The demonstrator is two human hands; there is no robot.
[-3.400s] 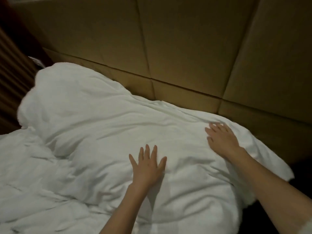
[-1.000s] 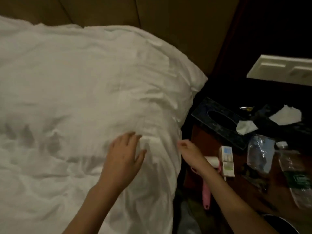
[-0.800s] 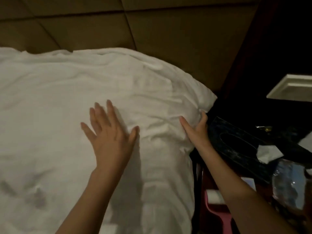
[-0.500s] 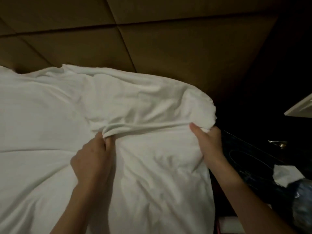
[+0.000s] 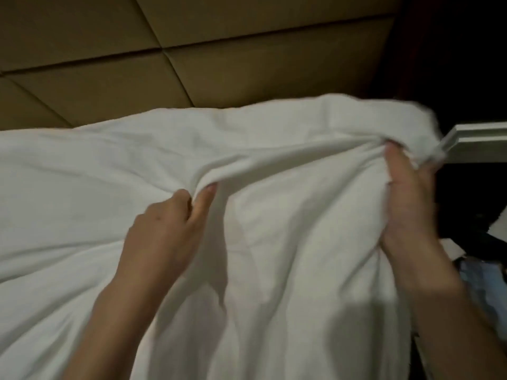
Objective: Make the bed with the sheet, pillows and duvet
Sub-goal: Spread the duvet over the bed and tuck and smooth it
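The white duvet (image 5: 274,242) is spread beneath a padded headboard (image 5: 192,64) at twelve o'clock. A raised fold is pinched by the left hand (image 5: 167,229) and right hand (image 5: 408,198) — soft, light, bulky, likely best gripped at edges.

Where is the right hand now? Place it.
In the head view the right hand is at the right side, gripping a bunched fold of the white duvet near its corner, just below the padded headboard.
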